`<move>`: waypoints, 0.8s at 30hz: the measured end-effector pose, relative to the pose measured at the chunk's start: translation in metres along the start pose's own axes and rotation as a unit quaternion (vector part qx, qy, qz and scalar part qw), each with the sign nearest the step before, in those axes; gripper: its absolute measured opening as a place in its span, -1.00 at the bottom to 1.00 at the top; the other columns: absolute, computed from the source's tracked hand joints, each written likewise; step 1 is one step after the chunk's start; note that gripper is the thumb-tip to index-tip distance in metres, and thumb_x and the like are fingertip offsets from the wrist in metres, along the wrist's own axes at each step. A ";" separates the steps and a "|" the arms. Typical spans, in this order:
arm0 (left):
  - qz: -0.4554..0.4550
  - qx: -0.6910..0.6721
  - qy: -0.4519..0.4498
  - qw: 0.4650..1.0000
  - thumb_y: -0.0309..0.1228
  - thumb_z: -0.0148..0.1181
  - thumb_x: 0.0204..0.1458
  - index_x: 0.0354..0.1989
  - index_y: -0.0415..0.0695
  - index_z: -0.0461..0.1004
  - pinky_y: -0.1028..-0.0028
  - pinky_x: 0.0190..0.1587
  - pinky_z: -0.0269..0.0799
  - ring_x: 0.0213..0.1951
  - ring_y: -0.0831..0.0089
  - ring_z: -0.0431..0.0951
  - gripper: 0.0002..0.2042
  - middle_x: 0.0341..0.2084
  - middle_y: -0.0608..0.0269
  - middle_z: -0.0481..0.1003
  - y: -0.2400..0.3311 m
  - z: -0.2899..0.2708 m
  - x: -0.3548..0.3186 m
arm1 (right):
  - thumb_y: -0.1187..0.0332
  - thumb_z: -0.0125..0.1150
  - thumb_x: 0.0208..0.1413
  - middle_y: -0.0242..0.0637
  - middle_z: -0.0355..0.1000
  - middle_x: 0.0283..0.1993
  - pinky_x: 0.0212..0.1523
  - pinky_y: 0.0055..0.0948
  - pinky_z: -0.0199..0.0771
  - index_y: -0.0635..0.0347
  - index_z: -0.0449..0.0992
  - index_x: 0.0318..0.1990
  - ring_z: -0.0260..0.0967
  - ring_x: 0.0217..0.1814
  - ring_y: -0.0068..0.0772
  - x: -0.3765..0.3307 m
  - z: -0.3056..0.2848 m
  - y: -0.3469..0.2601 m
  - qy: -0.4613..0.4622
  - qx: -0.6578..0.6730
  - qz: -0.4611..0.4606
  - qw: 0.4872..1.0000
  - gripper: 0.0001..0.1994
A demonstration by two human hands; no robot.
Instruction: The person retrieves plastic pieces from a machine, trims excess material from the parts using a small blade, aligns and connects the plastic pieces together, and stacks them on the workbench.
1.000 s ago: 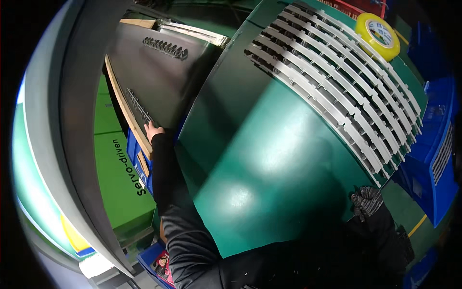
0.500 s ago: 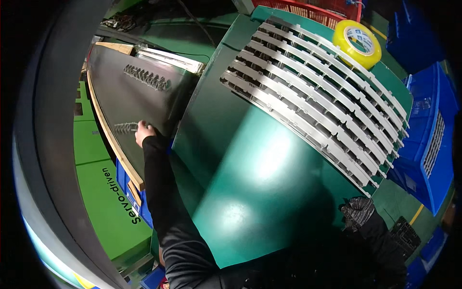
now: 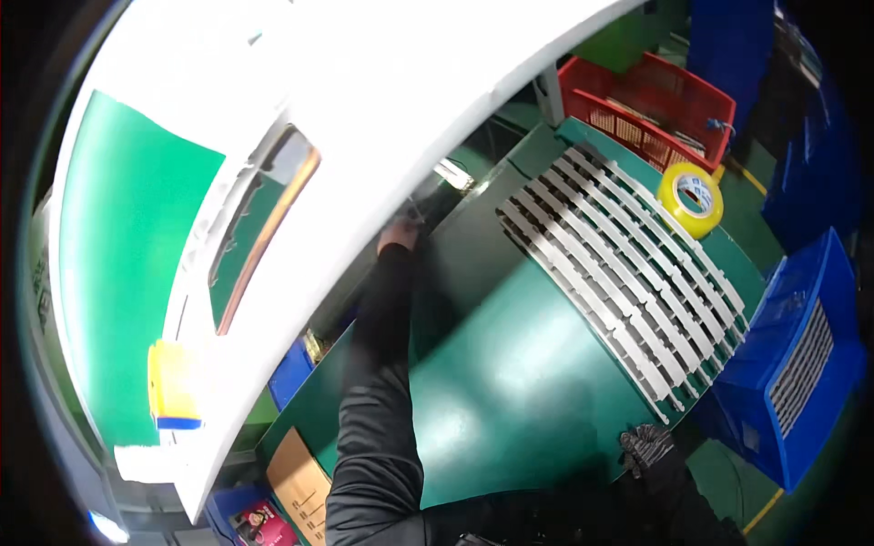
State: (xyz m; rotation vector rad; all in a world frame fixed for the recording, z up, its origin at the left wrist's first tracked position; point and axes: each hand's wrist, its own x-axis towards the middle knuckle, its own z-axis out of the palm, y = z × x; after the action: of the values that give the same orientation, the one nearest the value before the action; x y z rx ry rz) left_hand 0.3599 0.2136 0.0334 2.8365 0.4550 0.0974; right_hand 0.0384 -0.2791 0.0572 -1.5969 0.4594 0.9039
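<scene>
My left hand (image 3: 398, 235) is bare and stretched out past the far left edge of the green table (image 3: 455, 350), in shadow beside a large white panel. Its fingers are blurred and dark, so what they touch or hold does not show. My right hand (image 3: 646, 448), in a grey knitted glove, rests at the table's near right edge with its fingers curled and nothing visible in them. Several long pale slatted strips (image 3: 614, 273) lie side by side on the table, between the two hands and farther off. A roll of yellow tape (image 3: 690, 200) stands behind them.
The overexposed white panel (image 3: 382, 118) fills the upper left, with a window in it. A red basket (image 3: 655, 100) stands behind the table. To the right, a blue bin (image 3: 778, 373) holds similar strips. A cardboard piece (image 3: 296, 478) lies at the lower left.
My view has swung left, and the white panel now covers the dark tray with its rows of small metal parts. My left hand has come away from the nearer row; my right stays by the table edge.
</scene>
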 end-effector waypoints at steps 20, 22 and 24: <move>0.167 -0.219 -0.309 0.910 -0.33 0.05 -0.13 -0.22 -0.15 0.35 0.35 -0.26 0.32 -0.34 0.16 0.42 -0.72 -0.41 0.13 0.42 0.088 -0.045 -0.522 | 0.38 0.02 -0.01 -0.31 0.28 -0.70 -0.85 -0.62 0.10 0.22 0.35 -0.40 0.14 -0.84 -0.51 0.039 0.001 0.043 -0.129 0.111 -0.074 0.983 -0.89; 0.114 -0.299 -0.245 0.915 -0.31 0.09 -0.14 -0.20 -0.18 0.36 0.42 -0.29 0.36 -0.36 0.26 0.45 -0.69 -0.42 0.11 0.43 0.089 -0.059 -0.529 | 0.38 0.02 -0.01 -0.32 0.29 -0.69 -0.85 -0.63 0.11 0.22 0.35 -0.38 0.15 -0.83 -0.52 0.015 0.008 0.046 -0.088 0.091 -0.111 0.986 -0.89; -0.090 -0.318 -0.117 0.937 -0.38 0.11 -0.16 -0.22 -0.23 0.38 0.49 -0.32 0.36 -0.39 0.39 0.45 -0.71 -0.45 0.10 0.43 0.089 -0.062 -0.531 | 0.36 0.01 0.00 -0.32 0.30 -0.66 -0.85 -0.65 0.12 0.21 0.35 -0.35 0.18 -0.80 -0.54 -0.012 0.014 0.043 -0.110 0.052 -0.090 0.988 -0.88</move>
State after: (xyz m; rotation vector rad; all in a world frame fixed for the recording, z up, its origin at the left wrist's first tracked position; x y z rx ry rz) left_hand -0.1239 -0.0202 0.1049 2.1287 0.5143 -0.1123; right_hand -0.0043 -0.2786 0.0383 -1.3998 0.2008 0.8915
